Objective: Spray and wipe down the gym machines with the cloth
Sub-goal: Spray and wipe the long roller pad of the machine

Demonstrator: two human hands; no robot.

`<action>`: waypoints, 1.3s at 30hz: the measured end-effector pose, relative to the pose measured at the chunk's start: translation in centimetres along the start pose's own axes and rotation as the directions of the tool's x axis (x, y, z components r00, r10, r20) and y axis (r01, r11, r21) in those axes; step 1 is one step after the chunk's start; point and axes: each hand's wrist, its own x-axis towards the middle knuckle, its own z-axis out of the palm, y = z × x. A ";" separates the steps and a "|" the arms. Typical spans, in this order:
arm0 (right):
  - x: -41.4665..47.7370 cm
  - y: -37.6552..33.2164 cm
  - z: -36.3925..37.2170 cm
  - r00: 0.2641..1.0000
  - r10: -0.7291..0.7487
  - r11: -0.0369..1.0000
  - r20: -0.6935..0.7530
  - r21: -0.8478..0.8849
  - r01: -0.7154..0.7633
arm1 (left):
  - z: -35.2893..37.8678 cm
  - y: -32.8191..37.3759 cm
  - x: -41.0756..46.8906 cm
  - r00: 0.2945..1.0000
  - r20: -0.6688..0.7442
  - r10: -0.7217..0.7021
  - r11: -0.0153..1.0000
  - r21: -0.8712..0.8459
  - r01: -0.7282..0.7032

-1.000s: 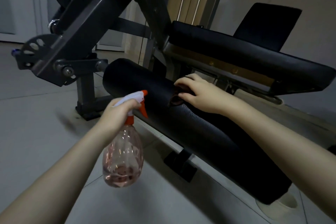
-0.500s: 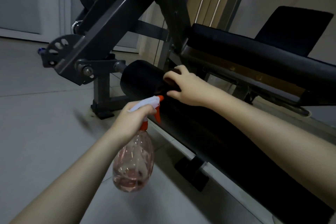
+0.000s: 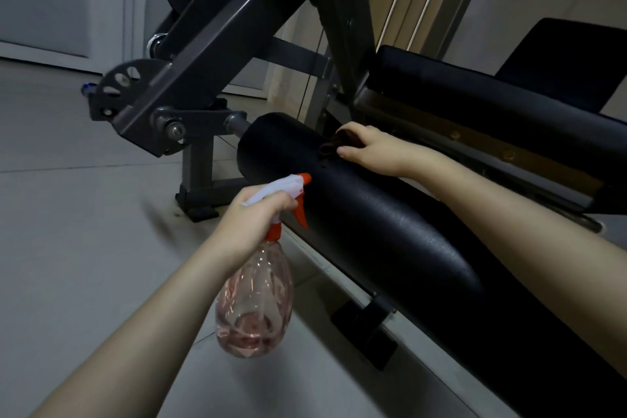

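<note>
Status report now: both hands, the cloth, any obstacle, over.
Left hand grips spray bottle, nozzle toward roller pad. Right hand holds dark cloth on the pad's top. Nothing seen blocking the pad.

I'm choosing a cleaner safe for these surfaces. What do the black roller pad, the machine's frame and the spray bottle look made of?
Roller pad: probably vinyl or leatherette over padding; fine pebbled grain, dull sheen.
Frame: dark grey painted metal, satin; boxy beams and bolts.
Spray bottle: clear pinkish plastic, see-through and glinting; white and orange plastic trigger head.
</note>
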 end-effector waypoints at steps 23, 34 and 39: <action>12.3 -7.2 3.4 0.987 -0.138 0.969 -0.086 -0.217 0.117 | 0.1 -3.1 0.4 0.989 0.034 0.144 0.989 -0.020 -0.143; 1.0 -2.2 1.4 0.980 -0.175 0.958 -0.092 -0.244 0.148 | 0.1 -2.3 1.0 0.996 0.058 0.066 0.992 0.103 -0.071; -2.0 -1.3 1.6 0.987 -0.133 0.976 -0.089 -0.183 0.115 | 0.5 -1.6 0.4 0.997 0.052 0.058 0.993 0.096 -0.063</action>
